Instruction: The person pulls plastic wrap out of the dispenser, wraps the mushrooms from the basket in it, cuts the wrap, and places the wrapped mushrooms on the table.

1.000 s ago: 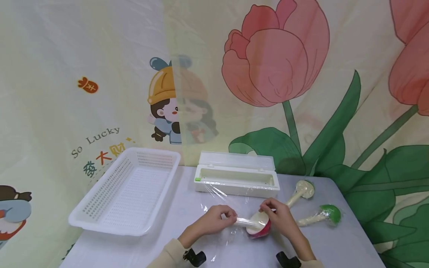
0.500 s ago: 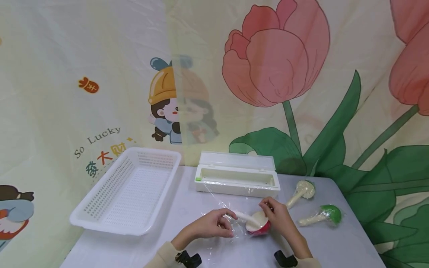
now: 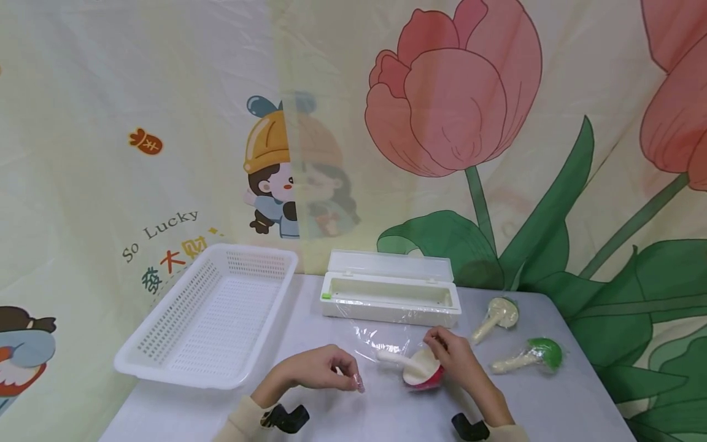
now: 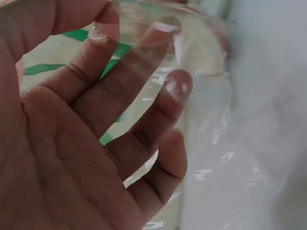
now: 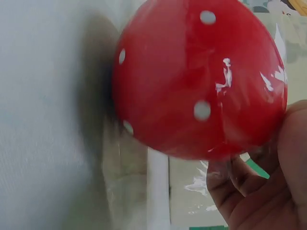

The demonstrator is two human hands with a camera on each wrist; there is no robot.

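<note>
A toy mushroom (image 3: 425, 382) with a red, white-dotted cap and a pale stalk lies tipped on the table, its stalk pointing left. My right hand (image 3: 457, 359) pinches the far rim of the cap; in the right wrist view the glossy red cap (image 5: 192, 81) fills much of the picture. Clear plastic film (image 3: 381, 337) stretches from the white film box (image 3: 389, 311) toward the mushroom. To the left, my left hand (image 3: 320, 368) pinches a bit of film between thumb and forefinger. Close up, the film (image 4: 216, 120) spreads over its other fingertips.
At the right lie two more mushrooms in film, a cream one (image 3: 504, 312) and one with a green cap (image 3: 545, 353). A white perforated basket (image 3: 177, 377) stands at the left. Behind the table (image 3: 309, 331) hangs a printed curtain (image 3: 331, 49).
My left hand has let go of the stalk area, moved left, and now pinches film. The right hand stays at the cap, which has shifted slightly left.
</note>
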